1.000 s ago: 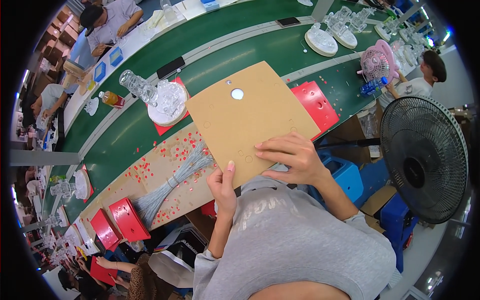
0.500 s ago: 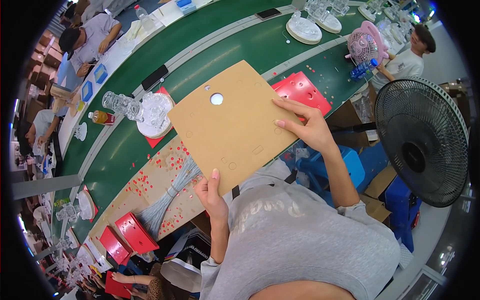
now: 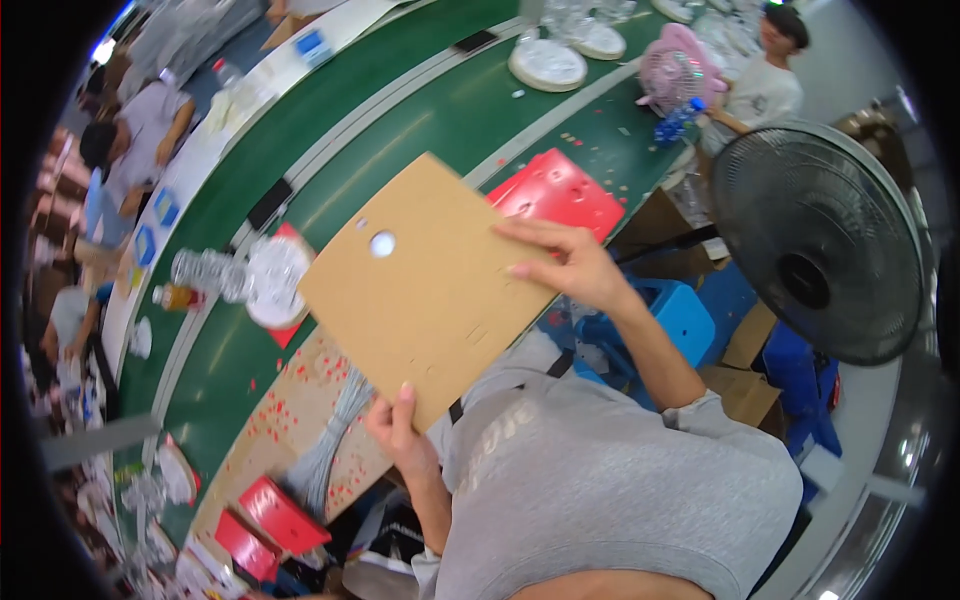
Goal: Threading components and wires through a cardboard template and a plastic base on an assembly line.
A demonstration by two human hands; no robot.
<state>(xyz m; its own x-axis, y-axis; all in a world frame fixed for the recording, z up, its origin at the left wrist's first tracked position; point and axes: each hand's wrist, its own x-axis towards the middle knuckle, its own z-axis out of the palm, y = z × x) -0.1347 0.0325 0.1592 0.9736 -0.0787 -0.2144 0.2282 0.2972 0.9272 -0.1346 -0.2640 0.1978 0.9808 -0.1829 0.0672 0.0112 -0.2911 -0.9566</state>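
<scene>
- The task's thing, a tan square board, is held up at a slant before the person's grey shirt, over the near side of the green work surface.
- One round hole, with a smaller opening beside it, shows near the board's far left edge; faint outlines mark its face.
- The left hand is clamped on the board's near corner, thumb on the upper face and the other fingers mostly hidden beneath.
- The right hand is at the board's right edge, its thumb and forefinger spread apart against the upper face; whether any finger reaches underneath cannot be told.
- Just beyond the right hand lie red panels with holes, partly covered by the board.
- To the board's left, a white round base bearing clear parts sits on a red sheet, near a dark phone.
- Nearer the left hand, a tied bundle of grey strands lies among scattered red bits; two red stacks rest beside its lower end.
- A large black fan stands on the right, near a blue stool.
- Farther off, a co-worker is beside a pink fan.
</scene>
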